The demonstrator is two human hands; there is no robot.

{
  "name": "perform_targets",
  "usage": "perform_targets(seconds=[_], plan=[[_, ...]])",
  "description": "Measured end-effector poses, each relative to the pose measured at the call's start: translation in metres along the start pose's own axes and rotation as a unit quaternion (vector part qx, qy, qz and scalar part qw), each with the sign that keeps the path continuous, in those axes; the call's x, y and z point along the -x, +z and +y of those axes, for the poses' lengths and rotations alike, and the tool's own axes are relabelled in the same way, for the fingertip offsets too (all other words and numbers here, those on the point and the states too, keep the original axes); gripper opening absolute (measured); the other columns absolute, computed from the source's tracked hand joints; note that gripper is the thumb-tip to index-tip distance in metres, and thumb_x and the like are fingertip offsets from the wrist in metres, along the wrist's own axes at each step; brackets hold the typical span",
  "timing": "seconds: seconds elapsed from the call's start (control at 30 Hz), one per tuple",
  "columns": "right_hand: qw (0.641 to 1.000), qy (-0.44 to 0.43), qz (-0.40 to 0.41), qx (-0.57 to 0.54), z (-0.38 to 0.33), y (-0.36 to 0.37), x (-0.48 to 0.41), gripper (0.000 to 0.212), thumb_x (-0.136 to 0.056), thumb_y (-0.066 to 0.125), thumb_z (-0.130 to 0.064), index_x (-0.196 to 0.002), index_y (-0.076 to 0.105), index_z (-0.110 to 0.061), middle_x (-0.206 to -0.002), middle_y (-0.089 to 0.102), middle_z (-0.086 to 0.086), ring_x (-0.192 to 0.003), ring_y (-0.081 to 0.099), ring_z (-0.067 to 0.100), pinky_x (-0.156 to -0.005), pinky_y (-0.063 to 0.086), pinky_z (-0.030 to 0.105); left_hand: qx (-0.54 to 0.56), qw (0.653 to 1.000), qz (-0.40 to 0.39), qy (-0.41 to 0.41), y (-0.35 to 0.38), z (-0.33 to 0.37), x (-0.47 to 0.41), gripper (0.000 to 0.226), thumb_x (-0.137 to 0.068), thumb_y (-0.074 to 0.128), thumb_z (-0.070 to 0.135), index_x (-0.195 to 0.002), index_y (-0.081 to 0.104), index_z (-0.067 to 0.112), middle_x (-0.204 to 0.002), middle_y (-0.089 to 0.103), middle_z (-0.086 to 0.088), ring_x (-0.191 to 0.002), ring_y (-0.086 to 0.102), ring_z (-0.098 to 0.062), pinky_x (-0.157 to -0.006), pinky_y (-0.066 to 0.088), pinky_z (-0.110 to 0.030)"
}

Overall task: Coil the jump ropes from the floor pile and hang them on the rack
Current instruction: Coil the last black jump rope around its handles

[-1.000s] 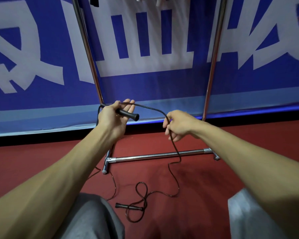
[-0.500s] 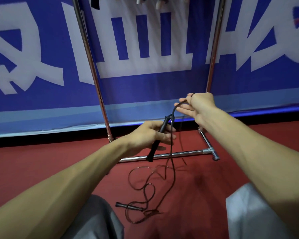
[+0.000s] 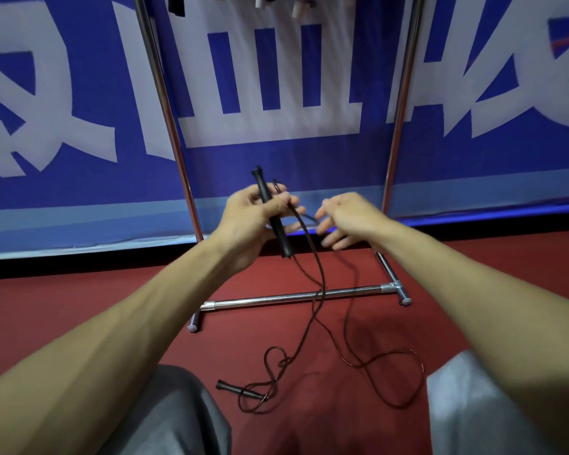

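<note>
My left hand (image 3: 250, 218) grips a black jump-rope handle (image 3: 273, 211) held nearly upright, with a loop of the thin dark cord against it. The cord (image 3: 319, 290) drops from that hand to the red floor, where it lies in loose loops around the second black handle (image 3: 240, 390). My right hand (image 3: 345, 218) hovers just right of the left, its fingers spread and motion-blurred, and I cannot make out the cord in them. The chrome rack (image 3: 296, 295) stands right behind, its two uprights rising past my hands.
A blue banner (image 3: 276, 159) with large white characters covers the wall behind the rack. Ends of hung rope handles (image 3: 296, 4) show at the top edge. My grey-clad knees (image 3: 174, 418) frame the bottom corners. Red floor stretches left and right.
My left hand has lifted and turned the handle upright. My right hand came down from its raised position and spread its fingers. More cord lies looped on the floor to the right.
</note>
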State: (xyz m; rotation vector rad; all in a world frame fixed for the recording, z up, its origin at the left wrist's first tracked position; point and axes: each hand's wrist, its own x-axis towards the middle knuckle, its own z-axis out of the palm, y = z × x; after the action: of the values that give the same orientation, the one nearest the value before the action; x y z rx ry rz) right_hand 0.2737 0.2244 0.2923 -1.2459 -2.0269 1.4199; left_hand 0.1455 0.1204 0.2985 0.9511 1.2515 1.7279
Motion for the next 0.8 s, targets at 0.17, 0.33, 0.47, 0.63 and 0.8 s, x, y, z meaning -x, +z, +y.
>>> perform_targets(seconds=[0.17, 0.33, 0.47, 0.63, 0.8], plan=[[0.957, -0.016, -0.202, 0.208, 0.012, 0.016, 0.006, 0.045, -0.089, 0.035, 0.007, -0.116, 0.062, -0.018, -0.118, 0.061, 0.004, -0.099, 0.056, 0.016, -0.078, 0.045, 0.029, 0.133, 0.985, 0.107, 0.022, -0.023, 0.012, -0.011, 0.013, -0.097, 0.053, 0.001, -0.086, 0.053, 0.008, -0.081, 0.065, -0.008, -0.084, 0.071, -0.022, -0.073, 0.061, -0.040], [0.958, -0.031, -0.244, 0.144, 0.014, 0.024, 0.005, 0.012, -0.096, 0.052, -0.008, -0.090, 0.059, -0.014, -0.097, 0.064, 0.006, -0.086, 0.063, 0.018, -0.086, 0.053, 0.034, 0.233, 0.962, 0.143, 0.013, -0.038, 0.014, -0.016, 0.011, -0.100, 0.048, 0.005, -0.090, 0.052, 0.006, -0.087, 0.066, -0.010, -0.084, 0.072, -0.020, -0.067, 0.061, -0.037], [0.992, -0.043, -0.118, 0.020, 0.010, 0.024, 0.000, 0.018, -0.101, 0.040, -0.004, -0.086, 0.047, -0.012, -0.087, 0.063, 0.017, -0.066, 0.065, 0.026, -0.060, 0.058, 0.034, 0.180, 0.969, 0.167, 0.010, -0.043, 0.012, -0.018, 0.008, -0.100, 0.048, 0.006, -0.093, 0.052, 0.004, -0.098, 0.065, -0.015, -0.090, 0.070, -0.022, -0.070, 0.061, -0.038], [0.982, -0.070, 0.017, -0.173, -0.004, 0.009, -0.004, 0.013, -0.102, 0.035, -0.002, -0.109, 0.045, -0.005, -0.078, 0.058, 0.016, -0.058, 0.064, 0.028, -0.049, 0.059, 0.034, -0.115, 0.983, 0.073, -0.119, -0.035, -0.008, -0.008, 0.015, -0.095, 0.054, -0.001, -0.108, 0.057, 0.007, -0.110, 0.066, -0.013, -0.087, 0.066, -0.023, -0.076, 0.055, -0.040], [0.942, -0.074, 0.097, -0.313, -0.013, -0.005, -0.003, 0.013, -0.103, 0.034, -0.003, -0.105, 0.047, -0.003, -0.081, 0.058, 0.015, -0.061, 0.066, 0.028, -0.049, 0.057, 0.031, -0.283, 0.932, -0.164, -0.158, -0.020, -0.018, 0.006, 0.024, -0.097, 0.052, 0.001, -0.117, 0.063, 0.006, -0.117, 0.069, -0.010, -0.110, 0.064, -0.020, -0.083, 0.049, -0.031]])
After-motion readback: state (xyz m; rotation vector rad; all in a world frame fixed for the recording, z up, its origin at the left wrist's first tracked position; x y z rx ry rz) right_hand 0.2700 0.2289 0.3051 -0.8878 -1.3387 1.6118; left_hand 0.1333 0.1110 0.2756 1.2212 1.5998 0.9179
